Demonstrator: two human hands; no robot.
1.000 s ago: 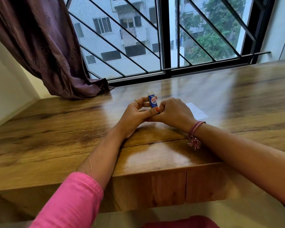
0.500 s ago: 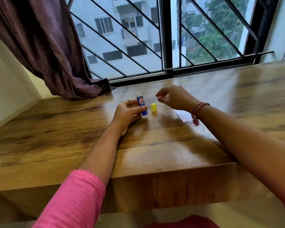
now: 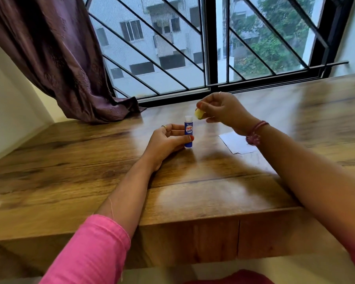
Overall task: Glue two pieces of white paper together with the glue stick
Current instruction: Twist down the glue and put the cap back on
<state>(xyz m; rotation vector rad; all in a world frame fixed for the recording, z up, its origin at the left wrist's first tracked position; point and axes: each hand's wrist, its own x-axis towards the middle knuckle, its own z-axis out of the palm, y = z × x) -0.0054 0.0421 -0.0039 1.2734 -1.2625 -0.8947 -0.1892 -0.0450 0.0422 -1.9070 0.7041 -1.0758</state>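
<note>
A blue glue stick (image 3: 188,133) stands upright on the wooden table (image 3: 90,160), its white top uncovered. My left hand (image 3: 166,141) grips it from the left between thumb and fingers. My right hand (image 3: 223,110) hovers just right of and above the stick, pinching the yellow cap (image 3: 199,114) in its fingertips. White paper (image 3: 235,143) lies flat on the table under my right wrist, which hides part of it. I cannot tell whether it is one sheet or two.
A purple curtain (image 3: 59,58) hangs at the left and drapes onto the table's back edge. A barred window (image 3: 207,48) runs along the far side. The table's front edge (image 3: 193,216) is near my body.
The yellow cap stood on the table beside the stick half a second ago; my right hand now holds it in the air. One second ago both hands were together on the stick.
</note>
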